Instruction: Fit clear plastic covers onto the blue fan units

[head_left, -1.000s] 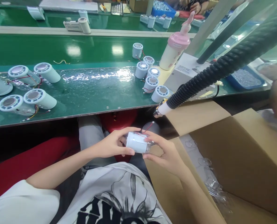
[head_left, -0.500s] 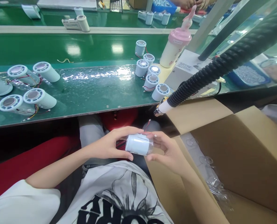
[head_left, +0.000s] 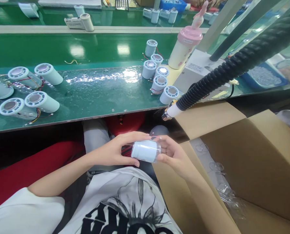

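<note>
The person is holding a white cylinder [head_left: 145, 151] over the lap, near the bench edge. The left hand [head_left: 115, 151] is gripping its left end while the right hand [head_left: 172, 152] is pressing a clear cap onto its right end. Seating it fully seems to need a straight, even push.

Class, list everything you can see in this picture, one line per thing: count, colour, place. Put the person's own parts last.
held cylinder: one, white, between both hands, over the lap
standing cylinders: six, white, on bench, right of middle
lying cylinders: at least four, white, wired, bench left
bench: one, green, ahead
bottle: one, cream with pink cap, bench right
hose: one, black, ribbed, from upper right
box: one, brown cardboard, open, right
tray: one, blue, far right
left hand: grip on cylinder
right hand: grip on cylinder
</note>
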A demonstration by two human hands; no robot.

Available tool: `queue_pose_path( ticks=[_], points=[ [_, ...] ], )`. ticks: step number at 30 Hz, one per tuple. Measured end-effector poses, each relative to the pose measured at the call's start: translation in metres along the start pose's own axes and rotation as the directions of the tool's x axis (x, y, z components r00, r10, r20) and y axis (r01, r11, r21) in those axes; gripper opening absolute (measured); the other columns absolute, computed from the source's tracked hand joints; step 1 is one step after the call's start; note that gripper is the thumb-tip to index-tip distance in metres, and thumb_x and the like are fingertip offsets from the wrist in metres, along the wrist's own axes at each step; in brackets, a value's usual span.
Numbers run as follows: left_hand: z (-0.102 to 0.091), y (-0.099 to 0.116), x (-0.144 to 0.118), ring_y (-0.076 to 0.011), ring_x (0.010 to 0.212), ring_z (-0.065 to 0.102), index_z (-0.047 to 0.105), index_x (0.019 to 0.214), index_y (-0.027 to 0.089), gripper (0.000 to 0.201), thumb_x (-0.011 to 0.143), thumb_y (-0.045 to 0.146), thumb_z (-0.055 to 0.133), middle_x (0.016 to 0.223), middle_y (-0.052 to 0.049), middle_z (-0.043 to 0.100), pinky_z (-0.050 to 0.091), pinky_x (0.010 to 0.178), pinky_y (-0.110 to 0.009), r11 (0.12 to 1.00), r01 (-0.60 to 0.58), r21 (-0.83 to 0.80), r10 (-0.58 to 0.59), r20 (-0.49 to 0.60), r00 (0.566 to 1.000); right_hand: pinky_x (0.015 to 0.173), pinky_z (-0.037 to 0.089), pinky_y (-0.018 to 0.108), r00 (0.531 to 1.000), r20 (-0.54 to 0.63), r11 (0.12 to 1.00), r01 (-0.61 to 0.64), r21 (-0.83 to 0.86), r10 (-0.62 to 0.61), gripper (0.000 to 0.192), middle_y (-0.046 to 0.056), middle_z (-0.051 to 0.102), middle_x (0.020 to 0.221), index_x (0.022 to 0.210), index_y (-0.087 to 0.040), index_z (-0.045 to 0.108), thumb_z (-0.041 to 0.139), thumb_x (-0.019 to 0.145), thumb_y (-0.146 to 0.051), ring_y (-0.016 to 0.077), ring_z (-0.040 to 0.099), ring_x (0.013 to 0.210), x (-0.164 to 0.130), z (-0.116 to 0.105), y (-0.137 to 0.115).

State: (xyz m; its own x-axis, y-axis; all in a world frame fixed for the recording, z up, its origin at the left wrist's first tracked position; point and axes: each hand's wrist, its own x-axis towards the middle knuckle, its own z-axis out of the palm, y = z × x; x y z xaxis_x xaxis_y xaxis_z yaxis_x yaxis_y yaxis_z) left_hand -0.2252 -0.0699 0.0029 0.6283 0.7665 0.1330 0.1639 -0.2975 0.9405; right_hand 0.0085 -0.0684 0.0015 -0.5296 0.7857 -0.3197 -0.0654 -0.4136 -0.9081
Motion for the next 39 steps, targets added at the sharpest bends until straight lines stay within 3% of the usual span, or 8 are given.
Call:
queue_pose_path(
  ticks=[5, 12, 18, 22, 28, 35, 37, 39],
  points=[
    [0.000, -0.003, -0.001, -0.0269, 0.131, 0.044, 0.044, 0.137, 0.029, 0.074, 0.071, 0.024, 0.077, 0.141, -0.010, 0.049, 0.042, 0.103, -0.036, 1.000, -0.019, 0.002, 0.019, 0.004, 1.000, 0.060, 0.053, 0.020, 1.000, -0.022, 0.996, -0.013, 0.090, 0.015, 0.040, 0.000, 0.067, 0.085, 0.096, -0.021, 0.053, 0.076, 0.071, -0.041, 0.0108, 0.062, 0.071, 0.004, 0.003, 0.002],
    [0.000, -0.004, -0.003, -0.0274, 0.131, 0.044, 0.043, 0.137, 0.029, 0.075, 0.071, 0.024, 0.077, 0.141, -0.010, 0.048, 0.041, 0.105, -0.038, 1.000, -0.015, -0.005, 0.015, 0.007, 1.000, 0.051, 0.055, 0.023, 0.992, 0.003, 0.982, -0.126, 0.142, 0.126, 0.042, -0.001, 0.068, 0.068, 0.095, -0.020, 0.049, 0.066, 0.076, -0.053, 0.0137, 0.067, 0.054, 0.006, 0.004, 0.011],
    [-0.001, -0.004, -0.003, -0.0277, 0.131, 0.043, 0.044, 0.137, 0.029, 0.075, 0.071, 0.022, 0.077, 0.140, -0.011, 0.048, 0.041, 0.105, -0.038, 0.999, -0.023, -0.023, 0.024, 0.016, 1.000, 0.038, 0.045, 0.016, 0.974, 0.020, 0.953, -0.227, 0.203, 0.228, 0.052, -0.003, 0.062, 0.049, 0.085, -0.019, 0.046, 0.060, 0.073, -0.068, 0.0123, 0.060, 0.040, 0.008, 0.012, 0.014],
    [0.000, -0.004, -0.003, -0.0282, 0.131, 0.043, 0.043, 0.137, 0.030, 0.075, 0.070, 0.020, 0.077, 0.141, -0.011, 0.047, 0.042, 0.103, -0.038, 0.998, -0.029, -0.057, 0.030, 0.021, 0.999, 0.031, 0.039, 0.014, 0.958, 0.082, 0.923, -0.286, 0.257, 0.274, 0.057, 0.000, 0.062, 0.050, 0.083, -0.016, 0.052, 0.054, 0.072, -0.073, 0.0105, 0.056, 0.035, 0.010, 0.016, 0.013],
    [0.000, -0.004, -0.003, -0.0281, 0.130, 0.045, 0.047, 0.135, 0.030, 0.076, 0.068, 0.014, 0.077, 0.140, -0.012, 0.048, 0.043, 0.102, -0.039, 0.994, -0.064, -0.094, 0.065, 0.006, 0.998, 0.029, 0.037, 0.011, 0.889, 0.170, 0.823, -0.459, 0.335, 0.426, 0.066, 0.006, 0.064, 0.052, 0.072, -0.012, 0.059, 0.016, 0.096, -0.056, 0.0073, 0.054, 0.033, 0.009, 0.019, 0.008],
    [0.000, -0.004, -0.002, -0.0277, 0.124, 0.050, 0.051, 0.130, 0.029, 0.067, 0.070, 0.018, 0.077, 0.136, -0.013, 0.050, 0.044, 0.100, -0.040, 0.997, -0.062, -0.051, 0.062, -0.002, 0.998, 0.026, 0.033, 0.009, 0.815, 0.270, 0.738, -0.579, 0.347, 0.512, 0.081, 0.004, 0.060, 0.049, 0.065, -0.012, 0.059, -0.003, 0.094, -0.057, 0.0055, 0.052, 0.031, 0.010, 0.020, 0.005],
    [0.001, -0.003, -0.004, -0.0269, 0.121, 0.052, 0.053, 0.127, 0.027, 0.061, 0.071, 0.019, 0.076, 0.132, -0.012, 0.052, 0.047, 0.097, -0.038, 0.996, -0.011, -0.090, 0.010, -0.013, 1.000, 0.027, 0.033, 0.011, 0.811, 0.271, 0.762, -0.582, 0.284, 0.518, 0.082, 0.004, 0.058, 0.049, 0.064, -0.012, 0.058, -0.002, 0.092, -0.062, 0.0060, 0.051, 0.031, 0.009, 0.019, 0.008],
    [0.003, 0.000, -0.005, -0.0256, 0.119, 0.053, 0.052, 0.127, 0.026, 0.059, 0.072, 0.019, 0.074, 0.131, -0.011, 0.051, 0.049, 0.094, -0.035, 0.982, 0.082, -0.172, -0.087, -0.025, 0.996, 0.030, 0.038, 0.014, 0.865, 0.186, 0.851, -0.495, 0.177, 0.465, 0.075, 0.004, 0.059, 0.052, 0.068, -0.013, 0.057, 0.010, 0.091, -0.067, 0.0084, 0.053, 0.034, 0.008, 0.017, 0.014]
  ],
)
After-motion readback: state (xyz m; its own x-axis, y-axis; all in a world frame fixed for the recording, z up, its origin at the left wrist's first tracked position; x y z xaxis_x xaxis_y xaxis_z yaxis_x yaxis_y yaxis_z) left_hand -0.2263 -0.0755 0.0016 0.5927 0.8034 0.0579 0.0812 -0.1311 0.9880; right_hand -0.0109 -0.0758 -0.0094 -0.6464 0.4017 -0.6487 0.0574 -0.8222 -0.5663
